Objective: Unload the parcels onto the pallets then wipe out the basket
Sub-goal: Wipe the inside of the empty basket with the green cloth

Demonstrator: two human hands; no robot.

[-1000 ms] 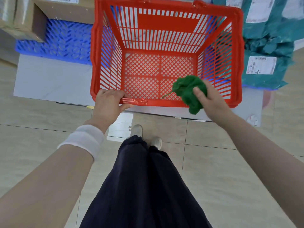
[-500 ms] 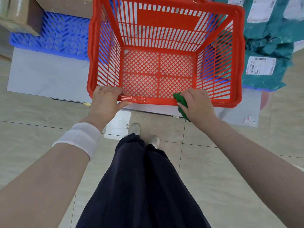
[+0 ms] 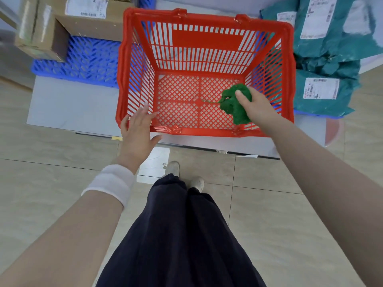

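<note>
An empty red plastic basket [image 3: 207, 39] stands in front of me on a grey sheet. My right hand [image 3: 258, 107] grips a crumpled green cloth [image 3: 234, 105] inside the basket, near its right wall. My left hand [image 3: 137, 130] hovers with fingers spread at the basket's near left corner, holding nothing. Brown cardboard parcels [image 3: 89, 19] lie on a blue pallet [image 3: 87, 59] at the back left. Teal bagged parcels [image 3: 325, 54] are piled at the back right.
A grey floor sheet [image 3: 70, 106] lies under the basket and pallets. Beige floor tiles [image 3: 41, 183] stretch toward me. My dark trousers and pale shoes [image 3: 173, 168] stand just below the basket's near rim.
My left hand let go of the basket's near rim and spread its fingers. My right hand moved the green cloth from the near rim into the basket by the right wall.
</note>
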